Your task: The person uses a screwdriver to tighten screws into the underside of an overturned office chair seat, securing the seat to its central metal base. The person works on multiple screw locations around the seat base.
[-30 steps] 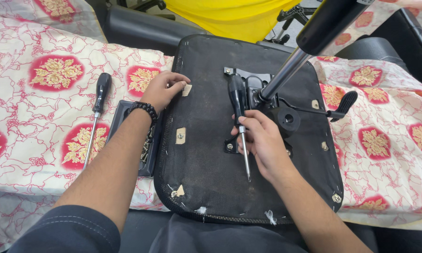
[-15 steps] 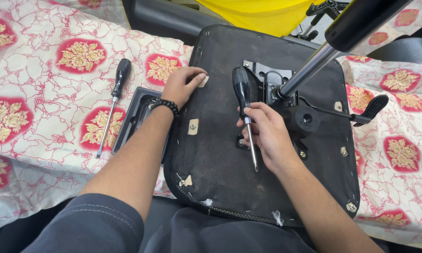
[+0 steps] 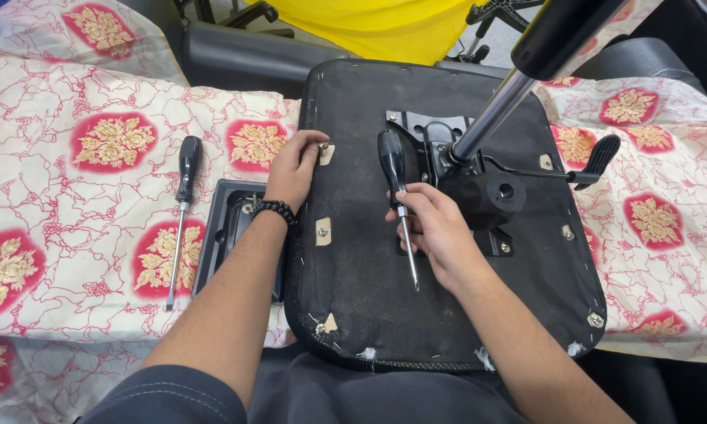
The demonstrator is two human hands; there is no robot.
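Note:
An upturned black office-chair seat [image 3: 361, 259] lies in front of me on a patterned cloth. Its black mechanism plate [image 3: 448, 169] carries a metal gas-lift column [image 3: 495, 110] and a lever with a black paddle [image 3: 597, 157]. My left hand [image 3: 294, 169] rests on the seat's left edge, fingertips near a small tan patch. My right hand [image 3: 432, 228] holds a black-handled screwdriver [image 3: 395, 184] by its shaft, handle pointing away, tip toward me, beside the plate.
A second black-handled screwdriver [image 3: 181, 212] lies on the red-and-white floral cloth [image 3: 78, 204] to the left. A black tray-like part [image 3: 232, 235] sits under my left forearm. Yellow fabric [image 3: 385, 27] and black chair parts [image 3: 243, 51] lie beyond the seat.
The view has shifted a little. My right hand still holds the screwdriver beside the plate, and my left hand stays on the seat's left edge.

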